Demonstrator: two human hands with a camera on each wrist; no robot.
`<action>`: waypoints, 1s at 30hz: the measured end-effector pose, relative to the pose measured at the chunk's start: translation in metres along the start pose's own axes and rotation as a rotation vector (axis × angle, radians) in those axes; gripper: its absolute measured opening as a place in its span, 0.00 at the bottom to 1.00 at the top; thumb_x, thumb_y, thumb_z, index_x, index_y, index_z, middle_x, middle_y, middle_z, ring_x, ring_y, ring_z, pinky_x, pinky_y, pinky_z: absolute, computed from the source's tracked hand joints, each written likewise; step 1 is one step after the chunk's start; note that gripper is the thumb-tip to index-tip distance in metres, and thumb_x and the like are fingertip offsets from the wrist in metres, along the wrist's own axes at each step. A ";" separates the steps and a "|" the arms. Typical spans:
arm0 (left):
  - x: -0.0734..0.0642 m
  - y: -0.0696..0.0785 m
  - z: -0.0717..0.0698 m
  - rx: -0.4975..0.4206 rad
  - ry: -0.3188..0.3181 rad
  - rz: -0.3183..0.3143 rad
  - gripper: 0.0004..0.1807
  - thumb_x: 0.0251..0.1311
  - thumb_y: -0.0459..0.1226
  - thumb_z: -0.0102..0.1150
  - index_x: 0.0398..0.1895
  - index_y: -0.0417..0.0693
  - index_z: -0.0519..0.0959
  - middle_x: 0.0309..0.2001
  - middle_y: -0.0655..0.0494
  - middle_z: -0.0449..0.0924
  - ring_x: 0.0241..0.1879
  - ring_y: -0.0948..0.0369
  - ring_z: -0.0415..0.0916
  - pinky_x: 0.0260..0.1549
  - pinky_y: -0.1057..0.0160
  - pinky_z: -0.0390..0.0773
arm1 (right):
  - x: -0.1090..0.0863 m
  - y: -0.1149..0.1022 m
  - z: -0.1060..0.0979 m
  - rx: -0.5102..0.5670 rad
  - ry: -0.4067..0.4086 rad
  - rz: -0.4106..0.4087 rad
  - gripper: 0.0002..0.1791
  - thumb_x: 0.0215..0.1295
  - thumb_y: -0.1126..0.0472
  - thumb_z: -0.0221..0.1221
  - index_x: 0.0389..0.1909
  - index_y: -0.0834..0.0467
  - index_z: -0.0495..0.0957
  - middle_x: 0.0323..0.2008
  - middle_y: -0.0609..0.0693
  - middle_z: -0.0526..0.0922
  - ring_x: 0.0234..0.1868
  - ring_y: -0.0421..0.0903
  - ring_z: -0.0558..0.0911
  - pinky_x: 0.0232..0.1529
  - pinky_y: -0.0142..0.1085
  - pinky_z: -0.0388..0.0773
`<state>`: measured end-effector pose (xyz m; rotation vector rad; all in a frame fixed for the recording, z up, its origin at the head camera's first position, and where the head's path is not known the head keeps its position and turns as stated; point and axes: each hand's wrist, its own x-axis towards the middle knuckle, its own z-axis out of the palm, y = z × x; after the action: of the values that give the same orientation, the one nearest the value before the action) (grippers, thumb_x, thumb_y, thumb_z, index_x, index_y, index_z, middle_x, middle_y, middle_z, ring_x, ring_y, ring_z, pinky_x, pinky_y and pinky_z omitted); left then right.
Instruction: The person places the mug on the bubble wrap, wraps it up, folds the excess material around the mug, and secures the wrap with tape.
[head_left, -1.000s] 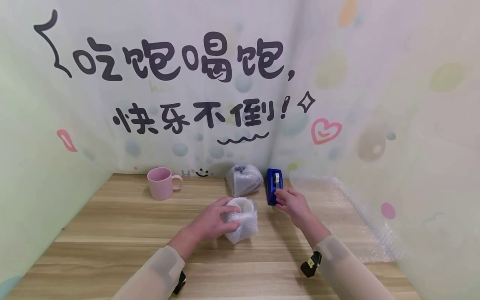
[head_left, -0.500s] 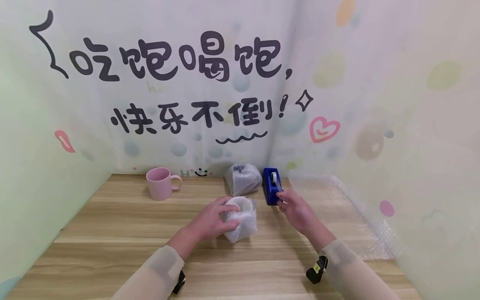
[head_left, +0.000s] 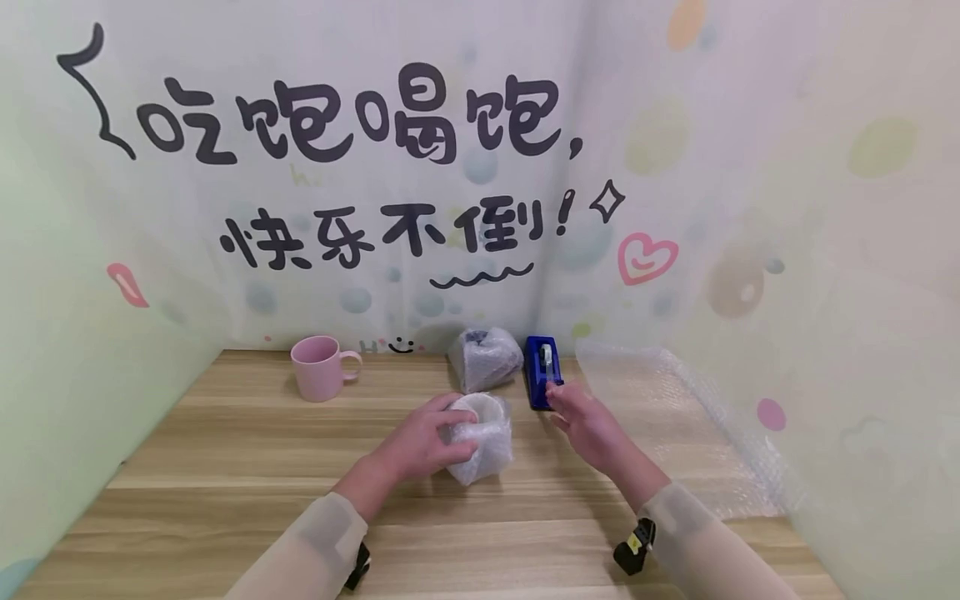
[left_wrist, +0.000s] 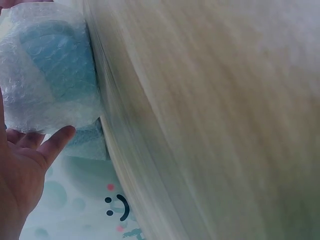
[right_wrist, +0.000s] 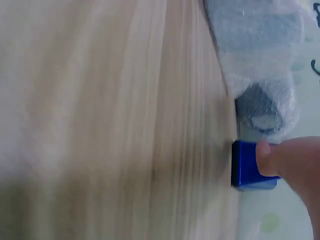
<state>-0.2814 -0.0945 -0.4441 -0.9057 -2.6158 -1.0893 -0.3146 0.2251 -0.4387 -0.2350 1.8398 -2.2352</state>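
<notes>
My left hand point(head_left: 420, 442) grips a bubble-wrapped cup point(head_left: 491, 454) from its left side, fingers over the round white rim. The cup stands upright on the wooden table. In the left wrist view, clear bubble wrap point(left_wrist: 75, 107) surrounds its bluish-looking body. My right hand point(head_left: 592, 425) is at the front end of a blue tape dispenser point(head_left: 535, 371), pinching the end of the clear tape point(head_left: 550, 368) that runs from the roll. The right wrist view has the thumb point(right_wrist: 270, 159) against the dispenser's blue front; the other fingertips are hidden there.
Behind the cup sits another bubble-wrapped item point(head_left: 491, 362), dark inside, just left of the dispenser. A pink mug point(head_left: 317, 371) stands at the back left. A flat sheet of bubble wrap point(head_left: 675, 433) covers the right side of the table point(head_left: 247, 467). Printed walls rise behind.
My right hand drew the tape slightly right and toward me, then moved back left to the dispenser's front end. My left hand and the wrapped cup have stayed in place.
</notes>
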 end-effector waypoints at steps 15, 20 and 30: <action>0.002 0.000 -0.002 -0.029 -0.036 -0.077 0.21 0.67 0.47 0.73 0.60 0.51 0.89 0.77 0.43 0.75 0.66 0.43 0.79 0.61 0.41 0.86 | -0.031 0.000 0.017 -0.579 0.162 0.341 0.14 0.78 0.59 0.61 0.36 0.65 0.86 0.21 0.45 0.81 0.21 0.37 0.78 0.22 0.29 0.73; 0.001 0.001 0.000 -0.037 -0.036 -0.088 0.21 0.67 0.47 0.73 0.60 0.52 0.89 0.77 0.44 0.74 0.67 0.44 0.79 0.62 0.43 0.86 | -0.022 0.009 0.015 -0.802 0.179 0.379 0.15 0.70 0.61 0.64 0.22 0.60 0.85 0.16 0.46 0.82 0.16 0.38 0.77 0.18 0.28 0.72; -0.001 -0.001 0.000 -0.037 -0.010 -0.070 0.21 0.66 0.46 0.74 0.59 0.51 0.89 0.76 0.43 0.75 0.66 0.44 0.80 0.60 0.45 0.87 | -0.007 -0.007 0.014 -1.130 0.021 0.498 0.30 0.76 0.48 0.68 0.11 0.53 0.77 0.11 0.42 0.74 0.14 0.35 0.69 0.17 0.26 0.65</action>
<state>-0.2814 -0.0957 -0.4449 -0.8347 -2.6627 -1.1560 -0.3045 0.2150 -0.4286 0.0723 2.5847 -0.7249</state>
